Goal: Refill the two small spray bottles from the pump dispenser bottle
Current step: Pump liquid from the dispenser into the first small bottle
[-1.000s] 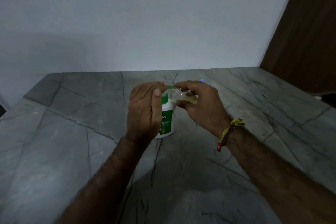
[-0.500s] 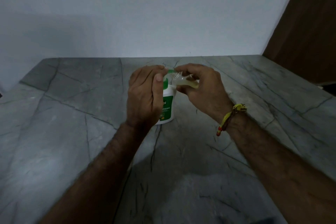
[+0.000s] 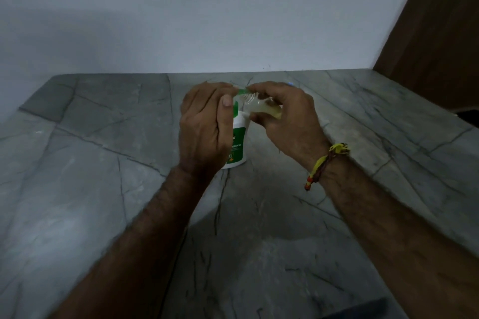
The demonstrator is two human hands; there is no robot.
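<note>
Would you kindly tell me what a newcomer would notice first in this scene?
Two hands meet at the centre: the left hand presses on the white-and-green pump dispenser bottle standing on the grey stone countertop. The right hand tilts a small clear spray bottle against the green nozzle.

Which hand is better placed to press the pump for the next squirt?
The left hand: it rests over the pump dispenser bottle with fingers by the green nozzle. The right hand is occupied, holding the small spray bottle tilted with its open neck at the spout.

The left hand point(image 3: 204, 124) hides most of the pump dispenser bottle point(image 3: 238, 142).
</note>
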